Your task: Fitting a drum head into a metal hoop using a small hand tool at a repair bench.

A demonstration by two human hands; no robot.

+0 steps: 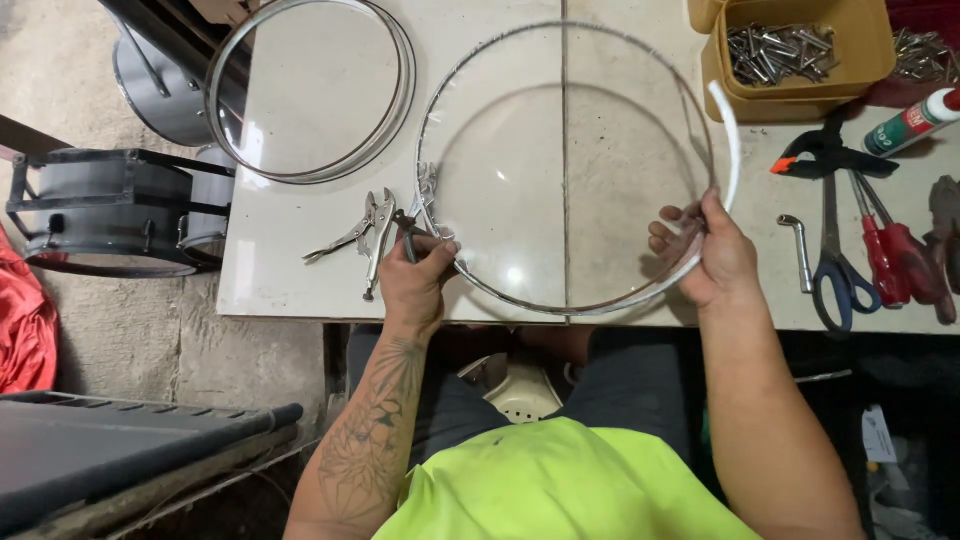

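A large clear round film in a thin metal hoop [565, 170] lies flat on the pale table [290, 260]. My left hand [415, 275] grips a small pair of pliers [408, 232] at the hoop's near left rim. My right hand [705, 250] holds the hoop's near right rim together with a white plastic strip [732, 140] that curves up along the right side.
A second clear hoop [312, 90] lies at the back left, locking pliers [365, 235] beside my left hand. Yellow tubs of metal bolts [795, 50], scissors [830, 250], red-handled screwdrivers [890, 260], a clamp and a glue bottle [915, 120] sit right. Grey drums [110, 210] stand left on the floor.
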